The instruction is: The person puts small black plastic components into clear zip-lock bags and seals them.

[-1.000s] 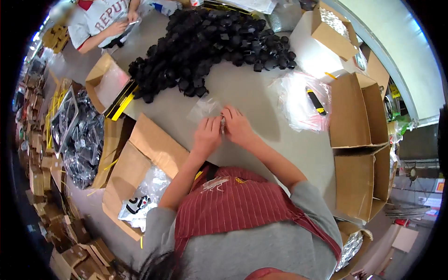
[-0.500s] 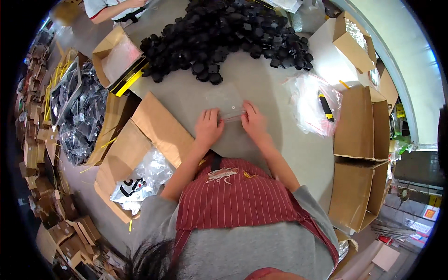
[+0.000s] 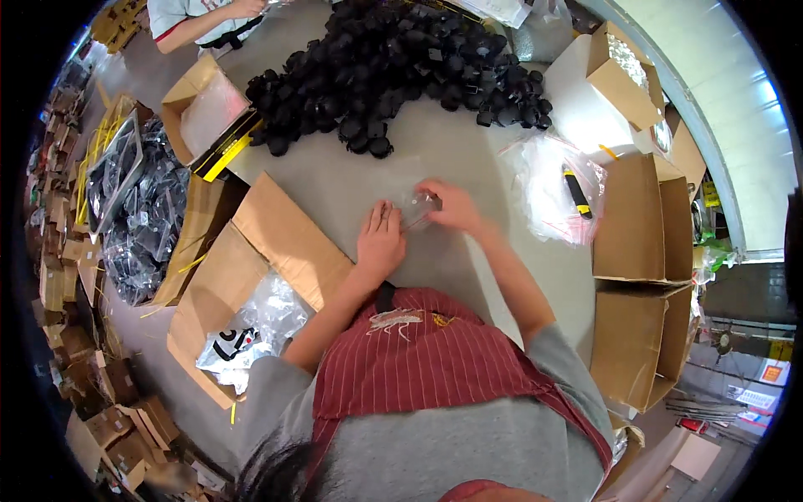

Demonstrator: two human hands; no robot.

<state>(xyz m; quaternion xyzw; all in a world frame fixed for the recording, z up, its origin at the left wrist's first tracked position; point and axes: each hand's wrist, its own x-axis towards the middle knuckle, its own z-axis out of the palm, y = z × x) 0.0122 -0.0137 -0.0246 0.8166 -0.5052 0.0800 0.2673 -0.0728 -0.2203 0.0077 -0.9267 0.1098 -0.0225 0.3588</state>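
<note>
A small clear plastic bag [image 3: 415, 203] lies between my hands on the grey table [image 3: 468, 159]. My left hand [image 3: 381, 243] rests at its left edge with fingers stretched out flat. My right hand [image 3: 452, 207] curls over the bag's right side, fingers and thumb bent around the film. The see-through film makes the bag's outline hard to read. Beyond my hands lies a big heap of small black plastic parts [image 3: 368, 84].
At right, a stack of clear bags [image 3: 544, 192] carries a yellow-black utility knife [image 3: 577, 194]. Open cardboard boxes [image 3: 629, 219] line the right side. At left stand an open carton [image 3: 209, 289] and a bin of bagged black parts [image 3: 146, 213]. Another person's arm [image 3: 201, 29] shows at the far left.
My right hand has shifted slightly left and curled further over the bag. My left hand's fingers have straightened and lie flatter. The whole view has shifted slightly.
</note>
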